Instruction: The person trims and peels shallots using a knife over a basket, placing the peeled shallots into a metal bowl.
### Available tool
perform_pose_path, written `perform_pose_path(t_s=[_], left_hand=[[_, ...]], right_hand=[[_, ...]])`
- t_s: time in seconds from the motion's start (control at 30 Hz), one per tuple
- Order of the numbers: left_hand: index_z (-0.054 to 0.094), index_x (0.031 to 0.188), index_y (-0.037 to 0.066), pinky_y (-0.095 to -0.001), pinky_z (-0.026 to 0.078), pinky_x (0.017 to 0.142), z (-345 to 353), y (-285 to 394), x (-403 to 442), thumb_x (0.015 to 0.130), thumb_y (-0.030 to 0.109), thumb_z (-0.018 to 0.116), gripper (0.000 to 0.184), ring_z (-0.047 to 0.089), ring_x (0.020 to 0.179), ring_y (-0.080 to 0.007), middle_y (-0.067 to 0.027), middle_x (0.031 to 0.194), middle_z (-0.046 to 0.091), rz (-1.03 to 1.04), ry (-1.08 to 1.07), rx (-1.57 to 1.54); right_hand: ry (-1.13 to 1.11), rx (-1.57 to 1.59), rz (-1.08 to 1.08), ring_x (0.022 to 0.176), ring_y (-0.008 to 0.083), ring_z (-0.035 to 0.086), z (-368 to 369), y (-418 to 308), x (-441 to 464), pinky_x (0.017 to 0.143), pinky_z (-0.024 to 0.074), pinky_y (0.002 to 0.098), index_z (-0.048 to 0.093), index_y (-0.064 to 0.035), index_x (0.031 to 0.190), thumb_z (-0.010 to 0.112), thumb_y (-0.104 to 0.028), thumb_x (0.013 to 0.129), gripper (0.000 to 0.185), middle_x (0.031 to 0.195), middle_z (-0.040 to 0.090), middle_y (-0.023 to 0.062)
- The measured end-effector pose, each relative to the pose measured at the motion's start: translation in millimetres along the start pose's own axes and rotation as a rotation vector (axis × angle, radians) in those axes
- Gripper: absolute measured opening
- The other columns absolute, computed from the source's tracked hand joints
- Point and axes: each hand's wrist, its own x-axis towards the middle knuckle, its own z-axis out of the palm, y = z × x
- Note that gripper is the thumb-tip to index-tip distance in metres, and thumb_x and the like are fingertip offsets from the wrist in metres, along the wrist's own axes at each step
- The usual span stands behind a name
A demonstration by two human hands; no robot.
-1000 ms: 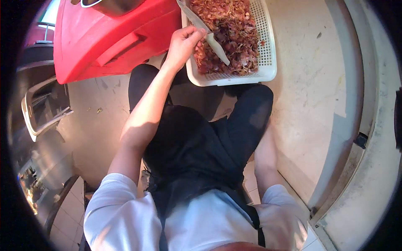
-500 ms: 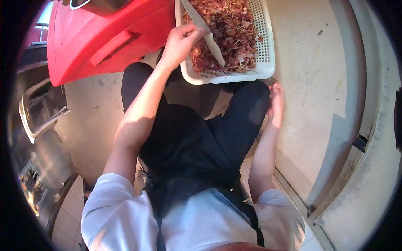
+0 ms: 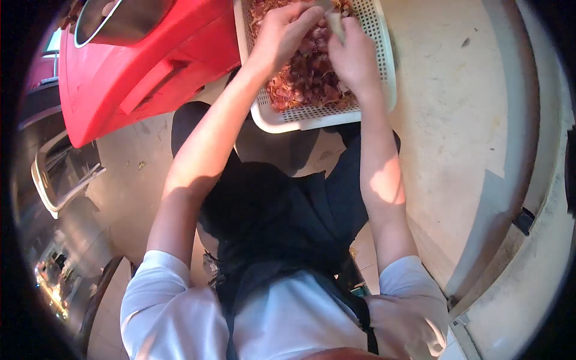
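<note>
A knife (image 3: pixel 335 25) with a pale handle is between my two hands over a white plastic basket (image 3: pixel 277 122). My right hand (image 3: pixel 355 60) is closed on the handle from the right. From the left, my left hand (image 3: pixel 282 35) has its thumb and fingers pinched at the knife near the base of the blade. Most of the blade is hidden behind my fingers and the top edge of the picture. Reddish-purple papery skins with stringy roots (image 3: pixel 309 81), like shallot or onion peelings, lie in the basket below both hands.
A red plastic bin or stool (image 3: pixel 144 66) stands left of the basket, with a metal bowl (image 3: pixel 123 21) on it holding something round. Farther left are a shiny metal surface and a pale-rimmed container (image 3: pixel 41 174). A pale wall or panel (image 3: pixel 447 138) runs along the right.
My right hand has risen from beside my knee to the knife handle. My left hand has shifted up and right with the knife. The basket sits slightly lower in view.
</note>
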Motion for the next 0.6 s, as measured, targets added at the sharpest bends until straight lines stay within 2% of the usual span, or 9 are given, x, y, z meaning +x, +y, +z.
perform_pose_path(t_s=[0.07,0.13,0.17,0.2,0.23,0.33,0.43,0.47,0.6], left_hand=[[0.065,0.085,0.001,-0.0298,0.042,0.056,6,-7,-2,0.094,0.025,0.057,0.027,0.053,0.060,-0.0126,-0.0038,0.068,0.059,0.226,-0.077,0.113],[0.064,0.102,0.001,-0.0287,0.052,0.067,-21,-58,12,0.092,0.017,0.059,0.020,0.062,0.071,-0.0162,-0.0061,0.084,0.065,0.457,-0.660,0.222],[0.059,0.119,0.004,-0.0361,0.053,0.079,-16,-58,0,0.086,0.009,0.061,0.034,0.064,0.091,-0.0268,-0.0094,0.101,0.067,0.493,-0.811,0.518],[0.058,0.125,0.011,-0.0404,0.053,0.083,-8,-69,-7,0.077,0.006,0.065,0.049,0.061,0.103,-0.0304,-0.0095,0.111,0.065,0.667,-0.981,0.573],[0.060,0.122,0.011,-0.0415,0.052,0.084,0,-82,-27,0.075,0.006,0.065,0.048,0.059,0.107,-0.0297,-0.0091,0.113,0.064,0.720,-0.971,0.646],[0.064,0.116,0.012,-0.0425,0.051,0.086,9,-91,-54,0.074,0.006,0.064,0.043,0.058,0.107,-0.0301,-0.0099,0.112,0.062,0.771,-0.901,0.807],[0.066,0.111,0.011,-0.0419,0.051,0.085,12,-93,-41,0.074,0.007,0.065,0.036,0.060,0.101,-0.0318,-0.0122,0.107,0.062,0.626,-0.963,0.731],[0.067,0.109,0.010,-0.0416,0.051,0.085,12,-94,-32,0.074,0.007,0.065,0.035,0.060,0.098,-0.0323,-0.0130,0.104,0.062,0.553,-1.005,0.671],[0.067,0.095,0.001,-0.0345,0.050,0.076,-19,-61,12,0.081,0.012,0.070,0.018,0.064,0.083,-0.0272,-0.0150,0.090,0.063,0.449,-0.749,0.553]], right_hand=[[0.063,0.064,0.113,0.092,0.0464,0.061,-10,11,7,0.079,0.0480,0.0489,0.059,-0.0015,0.104,0.063,-0.033,0.088,0.036,0.091,0.066,0.0253],[0.183,-0.020,0.165,0.077,0.0349,0.064,-9,45,12,0.071,0.0485,0.0427,0.060,0.0004,0.096,0.062,-0.038,0.090,0.039,0.078,0.065,0.0197],[0.213,0.015,0.181,0.073,0.0305,0.063,-9,61,13,0.069,0.0480,0.0406,0.060,0.0010,0.093,0.062,-0.039,0.090,0.040,0.075,0.064,0.0179],[0.243,0.049,0.199,0.069,0.0261,0.062,-9,75,14,0.067,0.0476,0.0386,0.060,0.0016,0.091,0.062,-0.040,0.090,0.042,0.073,0.064,0.0160],[0.259,0.089,0.214,0.065,0.0166,0.055,-7,85,15,0.063,0.0450,0.0336,0.059,0.0026,0.084,0.061,-0.042,0.091,0.045,0.069,0.061,0.0105],[0.192,0.204,0.299,0.063,0.0164,0.056,-16,61,21,0.061,0.0447,0.0336,0.058,0.0017,0.081,0.059,-0.040,0.092,0.043,0.068,0.060,0.0092],[0.207,0.063,0.110,0.058,0.0231,0.059,-14,59,29,0.060,0.0484,0.0374,0.055,0.0002,0.092,0.053,-0.031,0.098,0.031,0.075,0.063,0.0122],[0.167,0.131,0.169,0.060,0.0255,0.060,-14,57,30,0.063,0.0483,0.0388,0.055,0.0007,0.092,0.054,-0.032,0.097,0.033,0.076,0.063,0.0137],[0.093,0.330,0.250,0.074,0.0293,0.066,-14,45,32,0.069,0.0484,0.0391,0.057,0.0008,0.093,0.052,-0.037,0.097,0.038,0.080,0.065,0.0181]])
